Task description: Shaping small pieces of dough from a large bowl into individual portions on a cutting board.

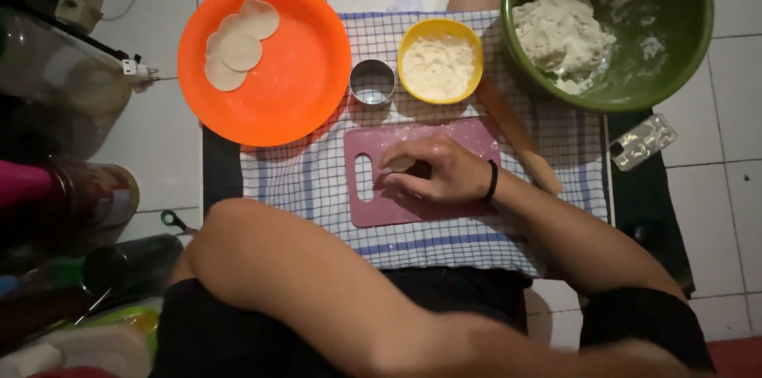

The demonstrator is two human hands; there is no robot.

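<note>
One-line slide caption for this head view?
Right hand presses a dough piece on a pink cutting board, beside an orange plate of cut dough rounds.

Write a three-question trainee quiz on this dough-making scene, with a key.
1. True or false: the right hand rests on the pink cutting board.
2. How many dough discs lie on the orange plate?
3. What stands between the orange plate and the yellow bowl? A) metal ring cutter B) rolling pin C) green bowl

Key: 1 true; 2 three; 3 A.
</note>
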